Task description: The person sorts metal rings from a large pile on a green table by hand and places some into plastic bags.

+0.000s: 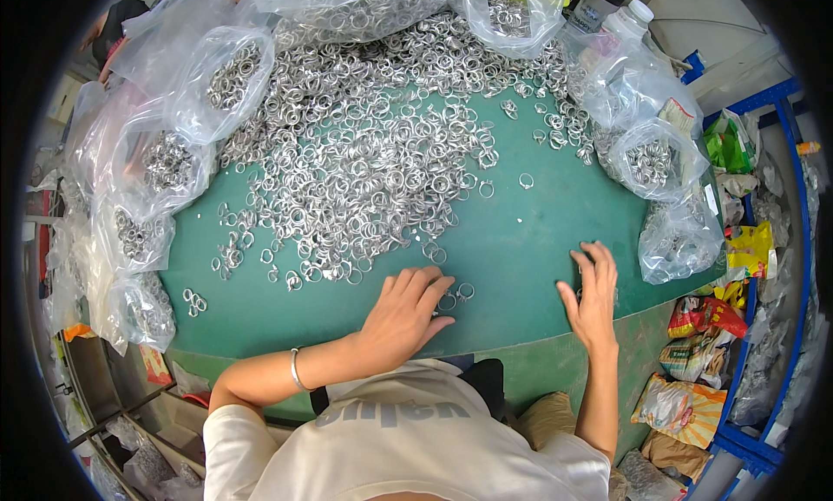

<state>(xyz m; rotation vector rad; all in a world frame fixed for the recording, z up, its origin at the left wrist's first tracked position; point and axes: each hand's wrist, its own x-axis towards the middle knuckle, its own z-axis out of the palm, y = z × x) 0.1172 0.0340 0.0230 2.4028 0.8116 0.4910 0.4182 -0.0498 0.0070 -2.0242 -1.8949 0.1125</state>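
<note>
A large heap of silver-coloured rings point(373, 180) spreads over the green tabletop point(521, 241) in front of me. My left hand point(403, 314) lies palm down at the heap's near edge, fingers stretched out and thumb apart, with a bangle point(297, 369) on its forearm. Beside its fingertips are a few loose rings point(466, 291), partly hidden by the hand. Further right, my right hand point(593, 294) rests low over the table with fingers spread and slightly bent. Something small and shiny shows at its edge, too covered to make out.
Clear plastic bags of rings line the left side, such as one open bag point(169, 163), and the right side, such as another bag point(651, 167). A white-capped bottle point(629, 19) and a dark jar point(597, 5) stand at the back right. A blue rack point(790, 145) holds colourful packets.
</note>
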